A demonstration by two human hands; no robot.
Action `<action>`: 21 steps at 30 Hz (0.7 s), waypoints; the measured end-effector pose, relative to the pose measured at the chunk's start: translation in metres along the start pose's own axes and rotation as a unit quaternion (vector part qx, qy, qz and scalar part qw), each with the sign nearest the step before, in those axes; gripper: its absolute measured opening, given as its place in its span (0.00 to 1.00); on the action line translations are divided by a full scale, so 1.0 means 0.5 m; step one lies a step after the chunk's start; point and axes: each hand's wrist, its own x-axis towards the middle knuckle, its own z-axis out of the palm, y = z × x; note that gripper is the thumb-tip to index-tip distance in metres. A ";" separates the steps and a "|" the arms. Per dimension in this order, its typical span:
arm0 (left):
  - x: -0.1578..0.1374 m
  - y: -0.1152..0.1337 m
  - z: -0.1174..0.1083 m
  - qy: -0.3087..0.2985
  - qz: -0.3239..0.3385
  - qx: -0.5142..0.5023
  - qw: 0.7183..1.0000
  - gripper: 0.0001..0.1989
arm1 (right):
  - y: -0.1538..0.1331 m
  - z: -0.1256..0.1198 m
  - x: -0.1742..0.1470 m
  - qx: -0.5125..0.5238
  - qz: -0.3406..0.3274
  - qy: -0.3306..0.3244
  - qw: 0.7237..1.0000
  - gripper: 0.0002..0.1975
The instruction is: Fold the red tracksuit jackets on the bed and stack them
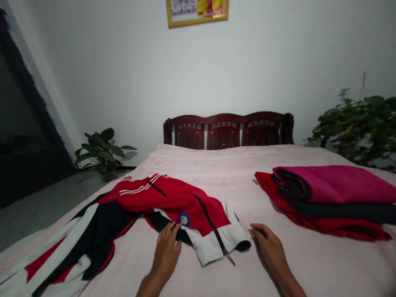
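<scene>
A red, white and navy zip jacket lies spread and rumpled on the bed, with a round blue badge on its front and a dark zip running to the white collar. My left hand rests at the jacket's near edge just below the badge, fingers stretched out and the thumb apart. To the right of the collar, my right hand is over the pink bedsheet, fingers loosely bent with a small gap at the thumb. Nothing shows in its grasp, and it is apart from the jacket.
A stack of folded clothes, magenta on top with dark and red layers below, sits on the bed's right side. A dark wooden headboard stands against the wall. Potted plants flank the bed. A gold-framed picture hangs above.
</scene>
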 end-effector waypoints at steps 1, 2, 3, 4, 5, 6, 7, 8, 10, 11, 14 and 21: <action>0.000 0.000 0.000 0.002 -0.001 -0.002 1.000 0.27 | 0.002 0.000 0.001 -0.002 -0.001 -0.002 1.000 0.19; 0.000 0.000 0.000 0.003 -0.001 -0.003 1.000 0.28 | 0.003 0.000 0.002 -0.001 -0.002 -0.003 1.000 0.19; 0.000 0.001 -0.001 0.004 0.000 -0.004 1.000 0.28 | 0.004 0.000 0.002 0.001 -0.003 -0.004 1.000 0.19; 0.000 0.001 -0.001 0.004 0.002 -0.004 1.000 0.27 | 0.005 0.000 0.003 0.003 -0.003 -0.005 1.000 0.19; 0.000 0.002 -0.002 0.005 0.002 -0.004 1.000 0.27 | 0.005 0.001 0.003 0.004 -0.003 -0.006 1.000 0.19; 0.001 0.003 -0.004 0.005 0.002 -0.004 1.000 0.27 | 0.005 0.001 0.003 0.005 -0.004 -0.006 1.000 0.19; 0.001 0.004 -0.005 0.005 0.002 -0.003 1.000 0.26 | 0.004 0.001 0.003 0.004 -0.004 -0.006 1.000 0.19; 0.002 0.006 -0.006 0.004 0.001 -0.003 1.000 0.26 | 0.002 0.001 0.002 0.001 -0.005 -0.005 1.000 0.19; 0.002 0.009 -0.008 0.002 -0.001 -0.001 1.000 0.24 | -0.003 0.000 0.000 -0.011 -0.008 0.000 1.000 0.19; 0.002 0.010 -0.009 0.000 -0.002 0.000 1.000 0.24 | -0.006 0.000 -0.001 -0.016 -0.010 0.003 1.000 0.19; 0.001 0.013 -0.011 -0.005 -0.002 0.005 1.000 0.24 | -0.016 -0.001 -0.004 -0.019 -0.014 0.008 1.000 0.19; 0.003 0.021 -0.019 -0.012 -0.008 0.002 1.000 0.22 | -0.032 -0.002 -0.011 -0.022 -0.008 0.002 1.000 0.18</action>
